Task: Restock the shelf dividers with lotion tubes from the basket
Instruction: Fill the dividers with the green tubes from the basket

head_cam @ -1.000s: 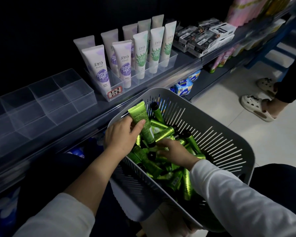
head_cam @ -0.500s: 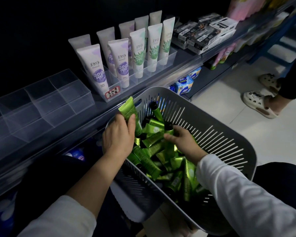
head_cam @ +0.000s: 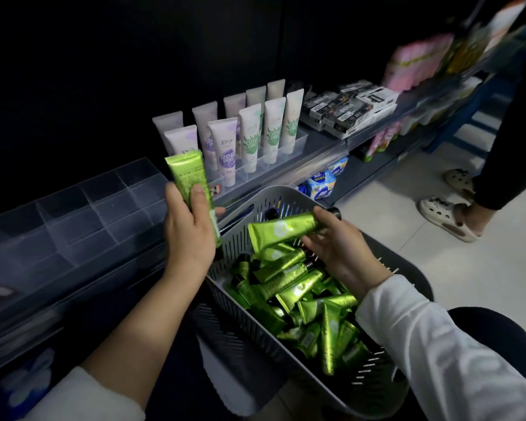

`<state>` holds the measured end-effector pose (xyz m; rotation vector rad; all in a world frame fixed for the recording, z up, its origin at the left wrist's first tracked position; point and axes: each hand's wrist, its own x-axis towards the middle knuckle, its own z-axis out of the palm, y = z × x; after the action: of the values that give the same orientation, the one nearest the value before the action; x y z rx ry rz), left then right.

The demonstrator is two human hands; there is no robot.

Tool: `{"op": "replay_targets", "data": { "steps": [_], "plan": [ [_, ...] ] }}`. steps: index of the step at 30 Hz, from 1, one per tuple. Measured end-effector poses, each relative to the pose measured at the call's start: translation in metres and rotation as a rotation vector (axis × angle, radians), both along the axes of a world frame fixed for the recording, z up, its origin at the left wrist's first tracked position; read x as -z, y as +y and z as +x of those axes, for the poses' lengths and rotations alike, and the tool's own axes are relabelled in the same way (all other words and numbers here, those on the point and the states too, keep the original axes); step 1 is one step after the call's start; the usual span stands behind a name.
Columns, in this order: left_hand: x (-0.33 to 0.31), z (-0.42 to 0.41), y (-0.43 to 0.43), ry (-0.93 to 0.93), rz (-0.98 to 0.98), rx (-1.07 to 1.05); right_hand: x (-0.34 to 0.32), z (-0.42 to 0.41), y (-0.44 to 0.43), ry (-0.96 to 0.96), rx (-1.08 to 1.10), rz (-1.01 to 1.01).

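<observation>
Both lift from basket (head_cam: 274, 196): my left grip (head_cam: 189, 235) clasps upright tube (head_cam: 187, 174), right grip (head_cam: 337, 247) second tube (head_cam: 286, 230), staged for dividers (head_cam: 73, 220).

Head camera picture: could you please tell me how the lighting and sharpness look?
Head view: dim overall, black behind the shelf; the green tubes in the basket glint; the pink packs at top right are blurred; the clear dividers lie in murky shadow.

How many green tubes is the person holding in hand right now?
2. An upright tube in the left hand, beside the basket; a sideways tube in the right hand, above the loose pile. Another behind the left palm cannot be ruled out.
</observation>
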<state>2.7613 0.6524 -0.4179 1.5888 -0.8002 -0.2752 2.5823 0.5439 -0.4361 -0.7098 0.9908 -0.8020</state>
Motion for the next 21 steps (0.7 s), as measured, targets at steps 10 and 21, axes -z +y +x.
{"op": "replay_targets", "data": {
  "steps": [10, 21],
  "plan": [
    [-0.022, 0.006, 0.04, 0.318, -0.023, 0.038, -0.039, 0.037, 0.049, -0.321, -0.07, 0.304],
    [-0.035, 0.043, 0.108, 0.455, -0.083, -0.166, -0.04, 0.081, 0.118, 0.065, -0.507, -0.174]
  ]
}}
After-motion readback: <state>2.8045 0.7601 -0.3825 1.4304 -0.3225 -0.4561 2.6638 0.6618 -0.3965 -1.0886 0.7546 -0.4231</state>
